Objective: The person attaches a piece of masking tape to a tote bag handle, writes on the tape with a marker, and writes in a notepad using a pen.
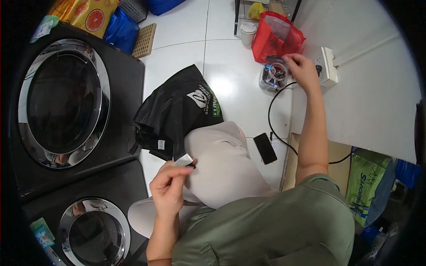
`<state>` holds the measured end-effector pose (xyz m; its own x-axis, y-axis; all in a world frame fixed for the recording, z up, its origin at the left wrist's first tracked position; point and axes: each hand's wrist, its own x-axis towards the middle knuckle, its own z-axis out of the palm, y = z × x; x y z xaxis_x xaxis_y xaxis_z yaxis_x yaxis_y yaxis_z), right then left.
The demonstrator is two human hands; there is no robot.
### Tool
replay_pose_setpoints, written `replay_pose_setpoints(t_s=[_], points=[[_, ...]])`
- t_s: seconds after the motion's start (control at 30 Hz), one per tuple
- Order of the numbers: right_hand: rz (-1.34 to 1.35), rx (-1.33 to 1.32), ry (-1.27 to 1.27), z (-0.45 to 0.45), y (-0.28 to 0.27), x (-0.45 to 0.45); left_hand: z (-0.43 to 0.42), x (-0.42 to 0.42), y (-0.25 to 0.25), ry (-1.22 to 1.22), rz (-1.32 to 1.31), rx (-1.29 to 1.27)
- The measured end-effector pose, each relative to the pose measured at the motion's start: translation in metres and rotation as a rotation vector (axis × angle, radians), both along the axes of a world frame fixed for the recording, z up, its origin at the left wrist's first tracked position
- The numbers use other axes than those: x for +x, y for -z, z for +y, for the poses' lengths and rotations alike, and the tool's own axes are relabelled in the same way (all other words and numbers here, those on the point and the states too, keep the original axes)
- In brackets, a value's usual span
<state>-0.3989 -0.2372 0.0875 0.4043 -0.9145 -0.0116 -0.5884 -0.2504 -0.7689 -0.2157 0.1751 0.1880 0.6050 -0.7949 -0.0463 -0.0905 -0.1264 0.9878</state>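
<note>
My left hand (168, 184) is closed in a pinch on a small flat silver-white piece (183, 160) with a black end; its kind is unclear. The piece is close to the strap of a black cloth bag (173, 102) with white and green print, which lies on the floor and against my knee. My right hand (304, 71) reaches to the rim of a clear plastic jar (265, 86) full of small dark and blue items. Its thumb and finger are pinched at a small dark thing (276, 58) above the jar; I cannot make out what it is.
A red bag (270, 37) and a white lidded cup (248, 33) stand behind the jar. A phone (265, 148) lies by my leg, near a black cable (269, 111) running to the wall outlet (327, 66). Black front-loading machines (126, 88) stand at left.
</note>
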Motion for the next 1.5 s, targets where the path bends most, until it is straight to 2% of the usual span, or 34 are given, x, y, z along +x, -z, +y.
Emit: replay_pose_setpoints(t_s=[0.03, 0.1, 0.17, 0.23, 0.33, 0.43, 0.57, 0.6, 0.7, 0.73, 0.83, 0.87, 0.93, 0.97, 1.07, 1.23, 1.37, 1.5], points=[[-0.289, 0.185, -0.014, 0.036, -0.027, 0.000, -0.004, -0.003, -0.005, -0.029, 0.042, 0.019], [-0.574, 0.481, -0.170, 0.095, -0.057, -0.003, -0.015, -0.010, -0.014, -0.082, 0.123, 0.051], [-0.757, 0.719, -0.252, 0.151, -0.080, 0.003, -0.017, -0.010, -0.020, -0.015, 0.151, 0.001], [-0.758, 0.859, -0.395, 0.185, -0.102, 0.008, -0.012, -0.007, -0.021, 0.085, 0.122, -0.068], [-0.885, 0.919, -0.406, 0.201, -0.105, 0.019, -0.007, -0.006, -0.017, -0.010, 0.198, 0.001], [-1.223, 1.071, -0.429, 0.201, -0.109, 0.023, -0.003, -0.007, -0.010, -0.065, 0.282, -0.040], [-0.884, 0.994, -0.526, 0.237, -0.117, 0.039, 0.001, -0.005, -0.007, -0.024, 0.359, -0.126], [-0.706, 0.924, -0.618, 0.247, -0.113, 0.039, 0.004, -0.004, -0.005, -0.025, 0.363, -0.091], [-0.623, 0.392, -0.684, 0.274, -0.116, 0.047, 0.003, -0.006, -0.013, -0.100, 0.439, -0.085], [-0.516, 0.272, -0.691, 0.276, -0.122, 0.048, 0.004, -0.005, -0.011, -0.095, 0.453, -0.108], [-0.413, 0.310, -0.727, 0.271, -0.132, 0.051, 0.008, 0.000, -0.006, -0.114, 0.505, -0.104], [-0.510, 0.292, -0.738, 0.271, -0.131, 0.055, 0.011, 0.003, -0.002, -0.121, 0.533, -0.139], [-0.545, 0.569, -0.664, 0.265, -0.140, 0.052, 0.016, 0.007, 0.003, -0.123, 0.603, -0.203], [-0.562, 0.709, -0.614, 0.264, -0.146, 0.049, 0.018, 0.006, 0.003, -0.111, 0.546, -0.192], [-0.557, 0.752, -0.694, 0.278, -0.133, 0.053, 0.018, -0.001, -0.001, -0.038, 0.425, -0.186], [-0.573, 0.587, -0.686, 0.272, -0.122, 0.058, 0.021, 0.008, -0.002, -0.087, 0.657, -0.290], [-0.678, 0.793, -0.585, 0.257, -0.121, 0.054, 0.022, 0.004, 0.004, -0.146, 0.665, -0.314], [-0.733, 0.798, -0.591, 0.256, -0.118, 0.054, 0.019, 0.001, 0.005, -0.167, 0.656, -0.299]])
